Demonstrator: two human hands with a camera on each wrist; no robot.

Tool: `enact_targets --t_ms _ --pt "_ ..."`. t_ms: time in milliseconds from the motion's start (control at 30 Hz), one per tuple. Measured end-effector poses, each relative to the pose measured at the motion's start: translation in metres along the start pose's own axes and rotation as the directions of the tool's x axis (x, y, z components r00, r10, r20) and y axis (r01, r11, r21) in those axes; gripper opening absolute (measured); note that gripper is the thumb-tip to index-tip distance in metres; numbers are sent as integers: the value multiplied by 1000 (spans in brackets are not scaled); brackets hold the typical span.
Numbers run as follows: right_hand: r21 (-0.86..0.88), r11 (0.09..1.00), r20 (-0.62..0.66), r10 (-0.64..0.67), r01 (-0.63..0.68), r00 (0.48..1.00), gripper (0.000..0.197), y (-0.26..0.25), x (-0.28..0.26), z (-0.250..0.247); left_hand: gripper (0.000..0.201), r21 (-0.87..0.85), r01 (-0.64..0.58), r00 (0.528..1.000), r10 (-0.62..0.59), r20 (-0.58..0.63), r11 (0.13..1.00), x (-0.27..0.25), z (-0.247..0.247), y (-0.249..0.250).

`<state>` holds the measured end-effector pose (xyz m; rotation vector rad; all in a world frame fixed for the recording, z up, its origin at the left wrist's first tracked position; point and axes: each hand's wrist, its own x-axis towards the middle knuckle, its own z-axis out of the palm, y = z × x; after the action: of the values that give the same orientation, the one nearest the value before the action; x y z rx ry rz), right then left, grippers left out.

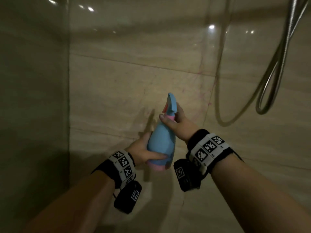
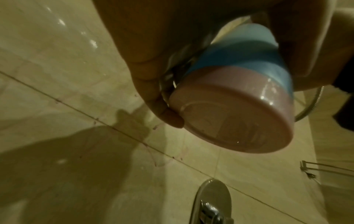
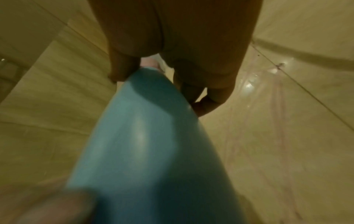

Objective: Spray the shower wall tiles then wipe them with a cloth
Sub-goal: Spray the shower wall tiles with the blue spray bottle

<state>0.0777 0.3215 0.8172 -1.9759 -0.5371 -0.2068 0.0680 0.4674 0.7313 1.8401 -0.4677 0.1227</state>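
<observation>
A blue spray bottle [image 1: 161, 140] with a pink base and pink collar points its nozzle up at the beige wall tiles [image 1: 127, 84]. My left hand [image 1: 143, 150] grips the bottle's lower body, thumb across the front. My right hand [image 1: 175, 120] holds the neck just under the spray head. The left wrist view shows the bottle's pink bottom [image 2: 229, 121] cupped by my fingers [image 2: 153, 94]. In the right wrist view the bottle's blue body [image 3: 145, 144] runs down from my fingers [image 3: 122, 71]. Faint pink marks streak the tiles [image 1: 207, 98]. No cloth is visible.
A metal shower hose [image 1: 269, 91] hangs in a loop at the right. A darker side wall [image 1: 33, 98] meets the tiles at the left corner. In the left wrist view a chrome mixer tap [image 2: 210, 206] sits below and a metal rack [image 2: 325, 168] at the right.
</observation>
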Motion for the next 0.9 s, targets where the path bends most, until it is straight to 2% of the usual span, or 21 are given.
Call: enact_targets --t_ms 100,233,367,500,667,767,900 --pt "-75 997 63 -22 27 998 61 -12 19 -10 102 -19 7 999 -7 -46 1000 15 -2 9" --pt "-126 990 111 -48 62 993 52 -22 46 -13 99 -30 6 997 -9 -71 1000 35 -10 12" --pt "-121 985 128 -107 123 986 19 -24 70 -7 111 -5 -9 998 9 -64 1000 55 -30 7" --pt "-152 978 113 -130 146 985 16 -25 91 6 110 18 0 1000 1 -18 1000 73 -54 -3" --pt "-256 959 67 -109 123 992 27 -30 116 20 106 12 -8 1000 8 -13 1000 91 -74 -11" --pt "-304 950 -8 -78 71 997 41 -30 124 26 105 8 -16 1000 16 -3 1000 98 -77 -14" --pt "-343 938 -33 -52 37 998 43 -31 125 29 96 -15 -21 1000 21 13 1000 102 -73 -16"
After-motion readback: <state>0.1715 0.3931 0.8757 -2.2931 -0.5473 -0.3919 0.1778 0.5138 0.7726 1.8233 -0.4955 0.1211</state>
